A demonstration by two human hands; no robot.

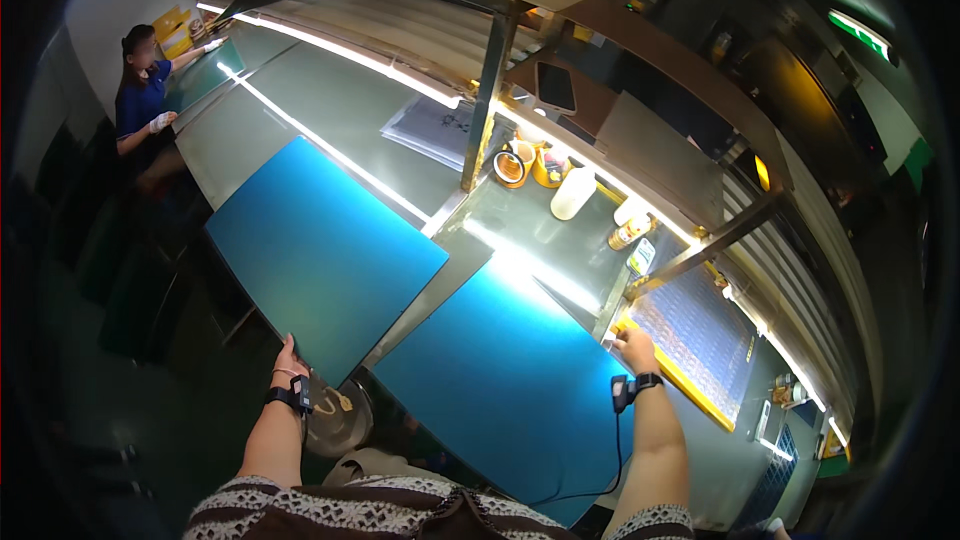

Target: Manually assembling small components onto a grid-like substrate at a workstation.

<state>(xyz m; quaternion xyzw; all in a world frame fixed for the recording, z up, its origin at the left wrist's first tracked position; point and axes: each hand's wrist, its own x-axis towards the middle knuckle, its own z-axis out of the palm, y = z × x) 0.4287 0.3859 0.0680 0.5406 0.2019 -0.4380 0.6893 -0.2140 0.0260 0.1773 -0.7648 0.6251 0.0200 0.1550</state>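
Two large, smooth blue sheets lie side by side on the workbench. At the near edge of the left blue sheet, my left hand grips the rim, its fingers partly hidden. The right blue sheet reaches toward my body and overhangs the bench front. Beyond its far right corner, my right hand is closed with curled fingers, beside the yellow edge of a framed mesh panel. Whatever those fingers pinch is too small to make out. Both wrists carry black straps with small devices, and a cable runs from the right one.
A metal post and bright strip lights rise behind the sheets. Tape rolls, a white bottle and small containers stand under the shelf, where a phone lies. At far left a person handles a green sheet. A round bin stands below.
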